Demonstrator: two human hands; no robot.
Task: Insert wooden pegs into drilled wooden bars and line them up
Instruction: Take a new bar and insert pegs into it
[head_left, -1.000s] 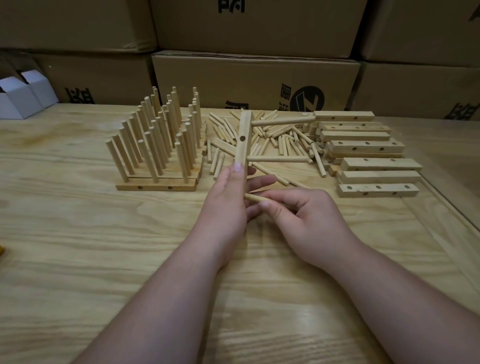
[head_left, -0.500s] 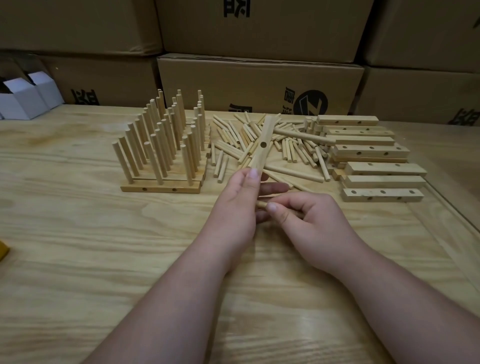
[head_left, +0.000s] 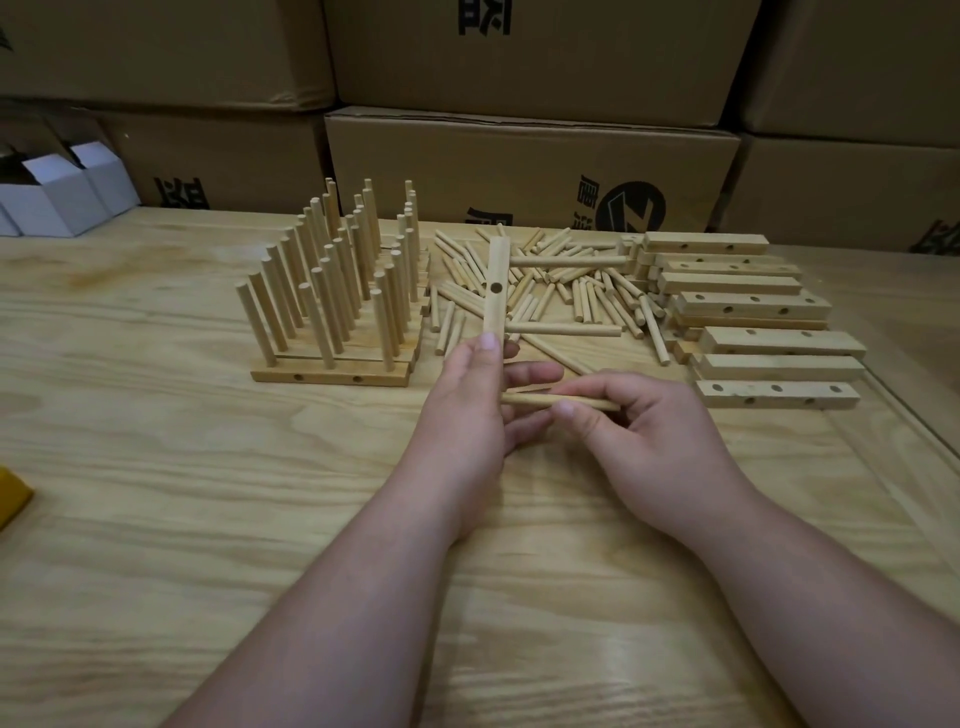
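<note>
- The left hand (head_left: 462, 410) holds a bar (head_left: 495, 291) upright above the counter (head_left: 156, 493); its grip is closed on the bar's lower end, with the thumb on the front face.
- The bar has two pegs already in it. Both stick out to the right, one near the top (head_left: 569, 260) and one lower (head_left: 563, 329).
- One empty hole (head_left: 496, 287) shows on the front face of the bar, between these two pegs.
- The right hand (head_left: 644, 436) pinches a third peg (head_left: 558, 401) between thumb and fingers, so its grip is closed on this peg.
- This peg lies level, and its left end is at the bar's lower part, just beside the left hand's fingers. I cannot tell if the end is already inside a hole.
- Behind the hands, a heap of loose pegs (head_left: 550, 296) lies on the counter.
- To the right of the heap there is a stack of drilled bars (head_left: 748, 312) without pegs.
- To the left of the heap, finished bars (head_left: 332, 371) lie side by side, touching, and their pegs stand upright in rows.
- Brown cartons (head_left: 519, 171) are stacked along the far edge of the counter.
- Small white boxes (head_left: 62, 197) stand at the far left.
- A yellow object (head_left: 13, 501) is at the left edge; it is cut off, so I cannot tell what it is.
</note>
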